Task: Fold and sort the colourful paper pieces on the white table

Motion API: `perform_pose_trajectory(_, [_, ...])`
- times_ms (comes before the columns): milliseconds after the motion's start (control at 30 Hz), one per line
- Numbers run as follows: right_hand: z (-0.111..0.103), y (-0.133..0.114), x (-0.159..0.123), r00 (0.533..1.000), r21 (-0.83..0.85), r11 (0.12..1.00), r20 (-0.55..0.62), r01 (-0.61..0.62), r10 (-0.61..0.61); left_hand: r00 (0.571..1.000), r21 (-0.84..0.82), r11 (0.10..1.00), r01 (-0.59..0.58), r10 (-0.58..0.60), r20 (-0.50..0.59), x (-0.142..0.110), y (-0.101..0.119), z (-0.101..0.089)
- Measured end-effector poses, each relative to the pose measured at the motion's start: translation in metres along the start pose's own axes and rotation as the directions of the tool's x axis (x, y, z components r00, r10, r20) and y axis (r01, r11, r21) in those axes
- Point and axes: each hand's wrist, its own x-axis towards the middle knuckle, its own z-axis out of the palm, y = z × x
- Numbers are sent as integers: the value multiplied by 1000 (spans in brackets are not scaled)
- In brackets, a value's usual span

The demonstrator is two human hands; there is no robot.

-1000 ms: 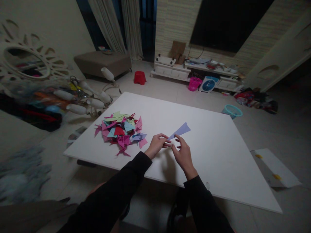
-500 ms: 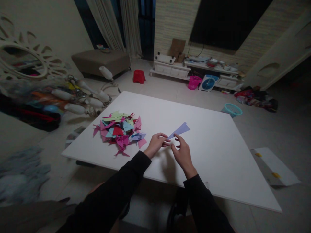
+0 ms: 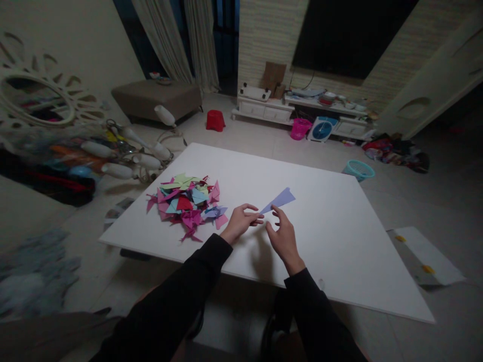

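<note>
A folded piece of purple paper [image 3: 279, 198], long and narrow with a pointed near end, is held a little above the white table. My left hand [image 3: 244, 221] pinches its pointed end between thumb and fingers. Curved beside the paper's near edge is my right hand [image 3: 282, 236], its thumb and fingers apart; whether a fingertip touches the paper I cannot tell. Left of my hands lies a pile of folded paper cranes [image 3: 184, 203] in pink, red, green, blue and purple.
The white table [image 3: 332, 241] spans the middle of the view. Beyond it stand a red stool [image 3: 215, 120], a pink basket [image 3: 301, 129] and a teal basket [image 3: 359, 170]. A lamp with several white shades [image 3: 146, 161] is close to the table's left edge.
Both hands and the purple paper keep nearly the same pose. The paper's wide end looks turned slightly, and the whole view has shifted a little.
</note>
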Motion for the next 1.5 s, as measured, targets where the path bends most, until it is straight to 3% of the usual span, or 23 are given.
perform_pose_trajectory(333, [1, 3, 3, 1000, -1, 1000, 4, -20, 20, 998, -66, 996, 61, -60, 5, 10, -5, 3])
perform_pose_trajectory(667, [-3, 5, 2, 1000, -42, 999, 2, 7, -7, 999, 27, 999, -25, 26, -23, 4, 0, 8])
perform_pose_trajectory(800, [-7, 1, 0, 999, -50, 999, -36, 1, -3, 998, 82, 995, -57, 57, 0, -2, 3, 6])
perform_pose_trajectory(1033, [-9, -7, 1, 988, 79, 996, -146, -32, 43, 997, 65, 995, -72, 72, 7, -14, 8, 0])
perform_pose_trajectory(1300, [1, -4, 6, 990, 110, 993, -130, -32, 47, 991, 41, 996, -77, 81, -111, 0, 12, -16])
perform_pose_trajectory(1500, [3, 4, 11, 993, 35, 998, -107, -43, 47, 975, 13, 994, -109, 109, -191, 13, 15, -14])
